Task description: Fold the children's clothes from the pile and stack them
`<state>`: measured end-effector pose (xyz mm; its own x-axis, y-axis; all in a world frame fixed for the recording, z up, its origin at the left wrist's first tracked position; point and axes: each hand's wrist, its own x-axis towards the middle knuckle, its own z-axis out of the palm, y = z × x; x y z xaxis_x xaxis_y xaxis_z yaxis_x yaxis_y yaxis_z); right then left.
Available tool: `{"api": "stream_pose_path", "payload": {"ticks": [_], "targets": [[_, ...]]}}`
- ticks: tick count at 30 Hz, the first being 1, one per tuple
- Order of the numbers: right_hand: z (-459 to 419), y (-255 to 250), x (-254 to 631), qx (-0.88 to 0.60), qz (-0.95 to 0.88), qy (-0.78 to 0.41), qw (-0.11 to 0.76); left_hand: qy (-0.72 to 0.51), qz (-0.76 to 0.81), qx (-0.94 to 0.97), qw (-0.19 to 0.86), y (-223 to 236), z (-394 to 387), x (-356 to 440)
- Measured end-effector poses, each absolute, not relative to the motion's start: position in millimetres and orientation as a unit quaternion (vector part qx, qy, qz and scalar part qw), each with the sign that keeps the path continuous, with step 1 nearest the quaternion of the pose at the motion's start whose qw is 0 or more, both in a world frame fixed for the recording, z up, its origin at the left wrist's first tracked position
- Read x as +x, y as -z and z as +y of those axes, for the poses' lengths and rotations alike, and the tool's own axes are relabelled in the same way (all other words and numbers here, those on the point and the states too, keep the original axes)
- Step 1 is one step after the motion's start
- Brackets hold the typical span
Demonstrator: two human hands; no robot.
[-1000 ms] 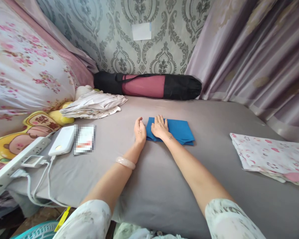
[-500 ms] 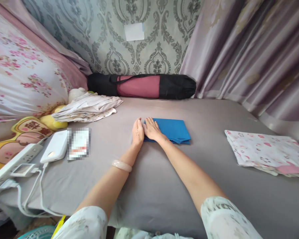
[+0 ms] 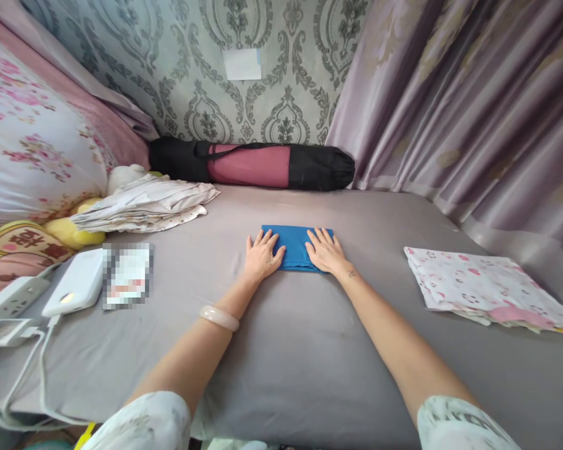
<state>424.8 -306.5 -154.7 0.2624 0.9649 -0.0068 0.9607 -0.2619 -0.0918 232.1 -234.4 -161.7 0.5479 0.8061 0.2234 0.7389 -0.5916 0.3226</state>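
A folded blue cloth (image 3: 293, 244) lies flat in the middle of the grey sheet (image 3: 281, 337). My left hand (image 3: 261, 255) rests palm down on its left end, fingers spread and the thumb reaching inward over the fabric. On the right end lies my right hand (image 3: 326, 250), also flat with its fingers apart. Both hands press on the cloth without gripping it. The near edge of the cloth shows several layers; the parts beneath my palms are hidden.
Folded patterned fabric (image 3: 483, 284) lies at the right. Along the wall is a black and maroon roll bag (image 3: 248, 165). To the left are crumpled pale fabric (image 3: 145, 203), a white power bank (image 3: 75, 281), cables and a power strip (image 3: 16, 297).
My right hand has moved from the cloth's left part to its right end. My left hand has turned from on edge to palm down on the cloth. The view has shifted slightly right.
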Motion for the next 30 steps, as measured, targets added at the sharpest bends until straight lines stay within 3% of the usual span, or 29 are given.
{"api": "stream_pose_path", "payload": {"ticks": [5,11,23,30], "targets": [[-304.4,154.2,422.2,-0.795,-0.604,-0.038,0.043,-0.176,0.441,0.870,0.131,163.8,-230.2,231.7],[-310.4,145.0,432.4,-0.821,-0.558,-0.078,0.089,-0.296,0.474,0.810,0.178,167.4,-228.4,230.7],[-313.6,160.6,437.6,-0.839,-0.533,-0.078,0.073,-0.183,0.492,0.839,0.146,171.5,-224.0,233.7],[-320.9,133.0,467.3,-0.865,-0.441,-0.159,0.178,-0.192,0.569,0.780,0.177,151.4,-212.2,225.1]]}}
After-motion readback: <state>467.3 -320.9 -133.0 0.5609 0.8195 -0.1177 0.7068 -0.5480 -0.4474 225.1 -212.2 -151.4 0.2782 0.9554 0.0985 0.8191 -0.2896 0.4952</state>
